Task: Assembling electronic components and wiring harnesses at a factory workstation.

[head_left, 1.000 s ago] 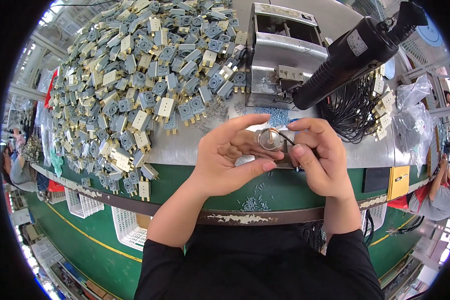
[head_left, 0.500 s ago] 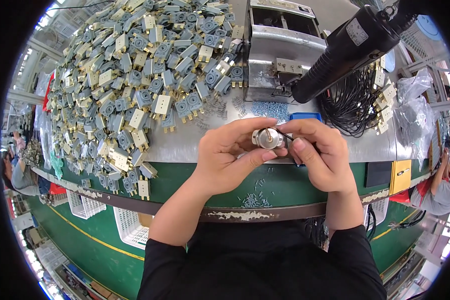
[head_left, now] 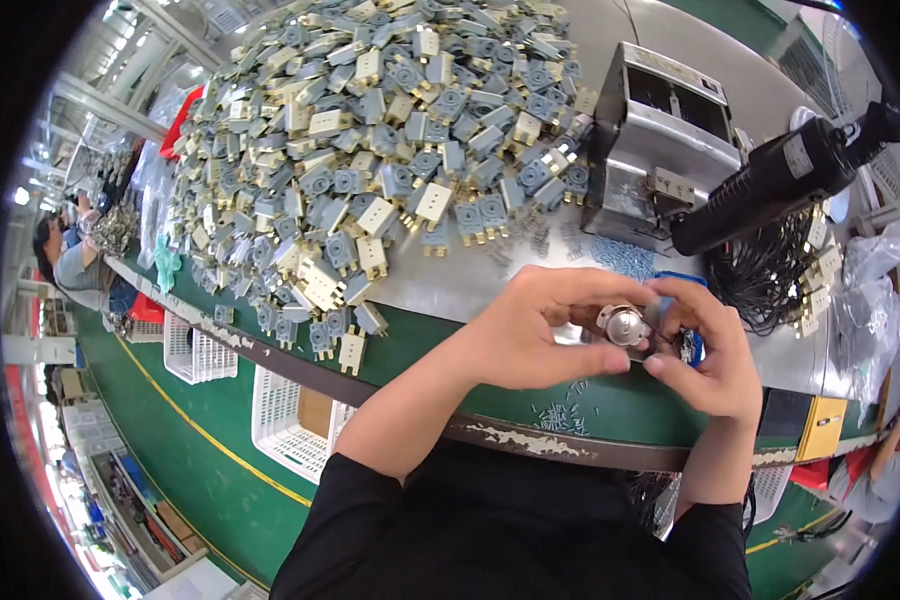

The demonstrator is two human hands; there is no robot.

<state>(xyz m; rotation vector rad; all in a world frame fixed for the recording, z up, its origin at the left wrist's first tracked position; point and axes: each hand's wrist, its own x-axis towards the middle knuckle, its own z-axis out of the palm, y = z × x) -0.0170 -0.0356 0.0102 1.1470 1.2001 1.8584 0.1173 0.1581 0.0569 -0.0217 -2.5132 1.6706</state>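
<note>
Above the table's front edge, a small round silver metal part (head_left: 623,326) with a domed face sits between my two hands. My left hand (head_left: 540,330) has it between thumb and fingers from the left side. Around its right side curl the fingers of my right hand (head_left: 710,345), with the thumb tip close against the part. Fingers hide the part's underside. Behind my hands lie loose blue screws (head_left: 620,258) and a blue tray (head_left: 692,350), mostly covered by my right hand.
A big heap of grey and cream plug housings (head_left: 370,170) covers the table's left and middle. A metal machine (head_left: 660,130), a black electric screwdriver (head_left: 770,185) and bundled black cables (head_left: 760,275) stand at right. Small screws (head_left: 560,417) lie near the front edge, a yellow pad (head_left: 821,428) farther right.
The view has turned, so table and heap appear shifted right. The metal part has tilted in my hands; its centre pin no longer shows, nor does the black strand by my right fingers.
</note>
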